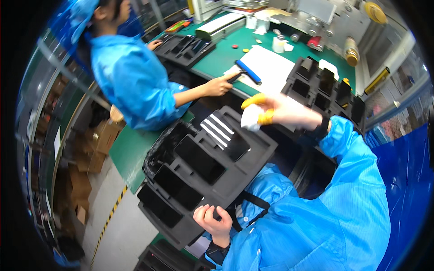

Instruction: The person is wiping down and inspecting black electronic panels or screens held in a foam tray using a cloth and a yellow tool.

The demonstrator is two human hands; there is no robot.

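My right hand [289, 110], with yellow finger covers on its fingertips, is raised at the upper right end of a dark grey tray [255, 158]. It is closed on a white wad [251, 118], blurred, perhaps cloth or tissue. Below the wad, a black glass panel [237, 147] lies in the tray with several bright white stripes across its upper left part. More black panels [200, 159] sit in slots down the tray. At the tray's lower edge, my left hand [214, 221] rests with loosely curled fingers apart, nothing visible in them.
On the left, a person in blue holds a blue roller [248, 72] over a white sheet [266, 67] on the green bench [226, 49]. Another tray of dark panels [312, 83] stands at the upper right. A black plastic bag [162, 144] lies against my tray.
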